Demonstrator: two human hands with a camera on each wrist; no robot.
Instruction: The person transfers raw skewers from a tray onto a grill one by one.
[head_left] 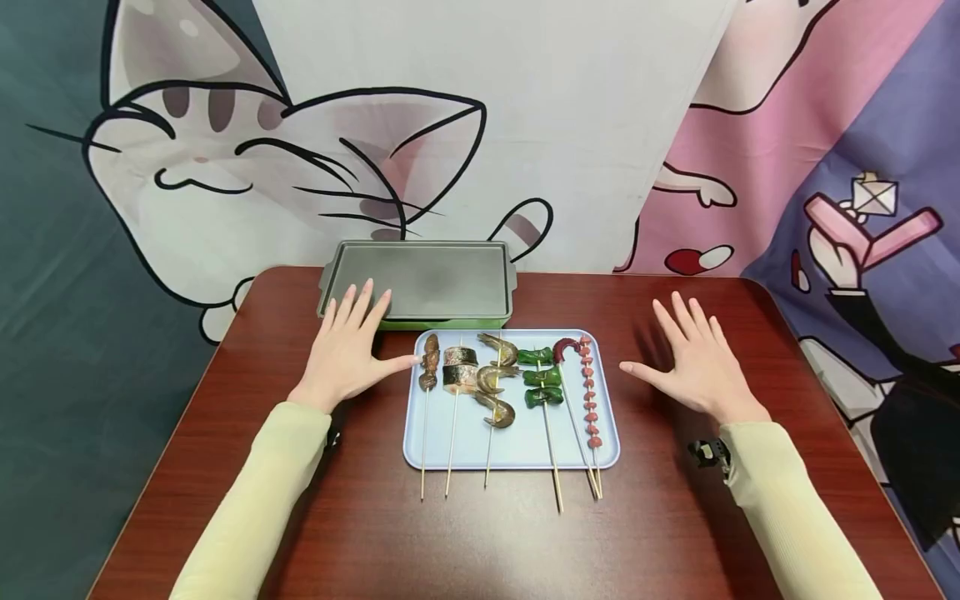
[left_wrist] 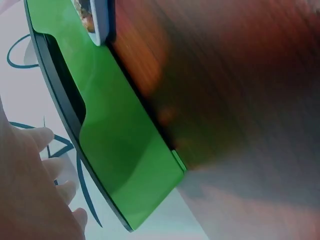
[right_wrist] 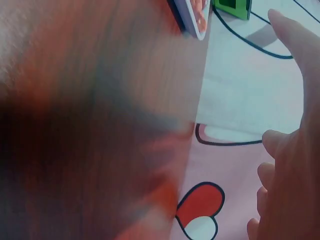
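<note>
Cartoon cat cloths hang behind a dark red-brown wooden table (head_left: 660,517), one grey and white, the other pink and purple. On the table, both hands lie flat with fingers spread and straight, holding nothing.

The left hand (head_left: 348,354) rests palm down just left of a pale blue tray (head_left: 517,446); its thumb reaches toward the tray's near left corner and seems to touch the rim, though I cannot be sure from here. Its fingertips point at the front left edge of a griddle pan (head_left: 420,279), a flat grey plate on a green base, which sits right beyond that hand. The left wrist view shows the green base (left_wrist: 125,145) close beside the fingers (left_wrist: 47,137).

The right hand (head_left: 697,362) lies palm down to the right of the tray, thumb pointing at it but apart from the rim. In the right wrist view the fingers (right_wrist: 295,35) stand out straight above the table edge, with the tray corner (right_wrist: 192,17) blurred beyond them.

Between the 2 hands the tray carries 6 wooden skewers, sticks pointing back toward the person. Nearest the left thumb is a brown skewer (head_left: 429,362), perhaps squid, then a fish slice skewer (head_left: 460,367), a shrimp skewer (head_left: 495,379), a green pepper skewer (head_left: 542,377), a curved red skewer (head_left: 566,346) and, nearest the right hand, a skewer of small red pieces (head_left: 590,392).
</note>
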